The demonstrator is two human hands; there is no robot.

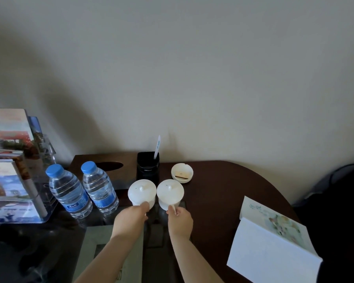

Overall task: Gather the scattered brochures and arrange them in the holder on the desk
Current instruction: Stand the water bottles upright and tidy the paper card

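Observation:
A clear acrylic holder (pixel 40 218) stands at the desk's left edge with several colourful brochures (pixel 6 180) upright in it. An open white booklet (pixel 274 240) lies at the desk's right edge. Two white lidded cups stand side by side mid-desk. My left hand (pixel 131 217) grips the left cup (pixel 141 194) at its near side. My right hand (pixel 180 220) pinches the handle of the right cup (pixel 170 193).
Two water bottles with blue caps (pixel 70 193) (pixel 99 188) stand between the holder and the cups. Behind are a dark wooden tissue box (pixel 108 166), a black pen cup (pixel 148 168) with a white pen, and a white ashtray (pixel 182 173). A dark chair (pixel 339 190) sits at the right.

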